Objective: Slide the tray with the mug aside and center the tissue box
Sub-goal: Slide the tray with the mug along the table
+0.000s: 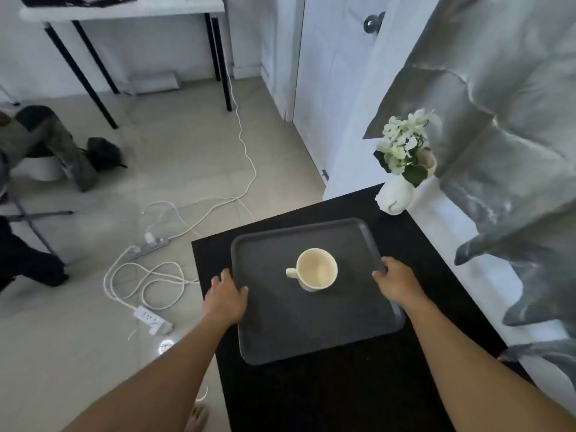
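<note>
Your left hand (226,296) has its fingers clasped over the left rim of the tray (280,332), which sits mid-surface (343,394) carrying the upright mug (316,269); your right hand (396,280) grips the right rim. You seem to be on the slide step: push level and slowly. No tissue box is in view.

Tray (280,332): left rim partly hidden under left hand (225,296), right rim under right hand (396,283). Fingertips curl over the rims; grip underneath not visible. Worktop (327,397) cut off at near edge. Mug (316,269) contents unclear.
</note>
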### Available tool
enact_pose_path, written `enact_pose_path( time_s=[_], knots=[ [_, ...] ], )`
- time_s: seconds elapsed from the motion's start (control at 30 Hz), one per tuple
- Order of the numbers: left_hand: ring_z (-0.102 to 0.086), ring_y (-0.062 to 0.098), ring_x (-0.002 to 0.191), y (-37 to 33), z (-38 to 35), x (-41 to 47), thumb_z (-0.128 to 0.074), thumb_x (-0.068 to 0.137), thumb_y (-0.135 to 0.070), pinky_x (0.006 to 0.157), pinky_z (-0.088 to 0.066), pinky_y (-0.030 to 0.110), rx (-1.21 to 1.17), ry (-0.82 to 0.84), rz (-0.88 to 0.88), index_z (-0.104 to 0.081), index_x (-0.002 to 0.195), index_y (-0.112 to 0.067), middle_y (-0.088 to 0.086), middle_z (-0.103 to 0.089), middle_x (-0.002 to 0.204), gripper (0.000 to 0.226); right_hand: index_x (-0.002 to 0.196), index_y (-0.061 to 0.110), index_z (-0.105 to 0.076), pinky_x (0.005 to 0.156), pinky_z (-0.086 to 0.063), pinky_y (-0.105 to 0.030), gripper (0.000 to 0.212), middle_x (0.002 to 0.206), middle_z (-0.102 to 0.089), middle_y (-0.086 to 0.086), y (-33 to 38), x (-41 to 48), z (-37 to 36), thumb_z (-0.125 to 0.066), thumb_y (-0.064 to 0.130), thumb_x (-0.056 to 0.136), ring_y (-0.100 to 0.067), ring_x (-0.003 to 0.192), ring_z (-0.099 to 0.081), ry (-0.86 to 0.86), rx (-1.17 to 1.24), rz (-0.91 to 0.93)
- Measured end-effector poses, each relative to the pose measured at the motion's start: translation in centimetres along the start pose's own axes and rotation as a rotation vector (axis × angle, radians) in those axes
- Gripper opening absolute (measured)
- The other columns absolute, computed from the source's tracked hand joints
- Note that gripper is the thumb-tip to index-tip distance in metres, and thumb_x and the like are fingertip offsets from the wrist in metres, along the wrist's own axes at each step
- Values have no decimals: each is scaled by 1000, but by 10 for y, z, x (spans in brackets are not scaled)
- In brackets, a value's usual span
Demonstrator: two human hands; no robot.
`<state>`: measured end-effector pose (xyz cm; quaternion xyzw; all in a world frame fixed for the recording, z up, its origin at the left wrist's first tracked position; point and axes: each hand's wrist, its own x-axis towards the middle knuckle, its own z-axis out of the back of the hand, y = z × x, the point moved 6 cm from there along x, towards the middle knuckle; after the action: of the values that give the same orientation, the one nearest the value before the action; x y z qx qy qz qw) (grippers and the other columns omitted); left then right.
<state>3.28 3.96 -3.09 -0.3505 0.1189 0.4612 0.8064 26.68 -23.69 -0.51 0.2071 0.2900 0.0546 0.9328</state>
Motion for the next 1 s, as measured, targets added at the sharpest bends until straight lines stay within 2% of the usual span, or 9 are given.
enact_pose_path(
  time_s=[0.1, 0.2, 0.33, 0.43, 0.53, 0.8, 0.93, 1.0],
  knots=[
    [-47, 39, 126, 12, -9, 5, -56, 93, -30, 103, -40, 48, -43, -22, 77, -31, 145, -5, 22, -43, 141, 63, 144, 10, -40, 101, -44, -43, 52, 141, -50, -13, -7, 8, -7, -54, 19, 95, -32, 126, -50, -22, -8, -29],
    [-55, 36, 117, 19, -16, 8, -54, 94, -30, 98, -46, 48, -100, -4, 107, -37, 143, -8, 21, -54, 132, 57, 134, 12, -49, 94, -48, -43, 42, 130, -56, -12, -14, 13, -14, -56, 17, 94, -30, 117, -56, -33, -25, -63],
    [-60, 34, 109, 20, -17, 10, -53, 94, -27, 90, -48, 43, -141, -34, 109, -43, 139, -12, 15, -66, 119, 49, 135, 9, -48, 93, -48, -44, 43, 130, -52, -15, -18, 19, -12, -56, 15, 94, -34, 115, -55, -86, -65, -59],
    [-62, 34, 104, 21, -20, 9, -53, 93, -24, 90, -50, 43, -188, -52, 123, -45, 138, -13, 15, -67, 114, 47, 144, 8, -39, 99, -46, -48, 53, 138, -46, -18, -21, 27, -11, -56, 14, 94, -37, 123, -50, -97, -110, -73],
    [-62, 33, 101, 23, -22, 10, -52, 93, -20, 87, -51, 43, -204, -76, 134, -45, 137, -15, 15, -68, 111, 46, 143, 9, -39, 98, -47, -48, 52, 138, -47, -18, -24, 31, -16, -56, 13, 94, -37, 122, -51, -79, -124, -94],
    [-62, 35, 103, 29, -23, 15, -53, 91, -12, 93, -50, 47, -196, -141, 116, -50, 134, -12, 17, -70, 108, 44, 125, 5, -55, 89, -52, -48, 34, 119, -59, -19, -34, 30, -19, -57, 7, 92, -36, 107, -60, -95, -82, -130],
    [-63, 28, 86, 30, -23, 15, -55, 91, -12, 82, -52, 41, -201, -140, 104, -52, 132, -13, 11, -70, 96, 42, 119, 7, -59, 89, -53, -47, 30, 116, -62, -16, -40, 25, -16, -60, 6, 90, -33, 106, -61, -66, -32, -161],
    [-63, 28, 87, 29, -22, 16, -57, 90, -13, 83, -52, 41, -196, -138, 102, -54, 131, -13, 11, -71, 93, 41, 116, 7, -60, 89, -53, -46, 26, 115, -62, -16, -43, 23, -13, -60, 6, 90, -32, 105, -61, -67, -15, -166]
  ],
)
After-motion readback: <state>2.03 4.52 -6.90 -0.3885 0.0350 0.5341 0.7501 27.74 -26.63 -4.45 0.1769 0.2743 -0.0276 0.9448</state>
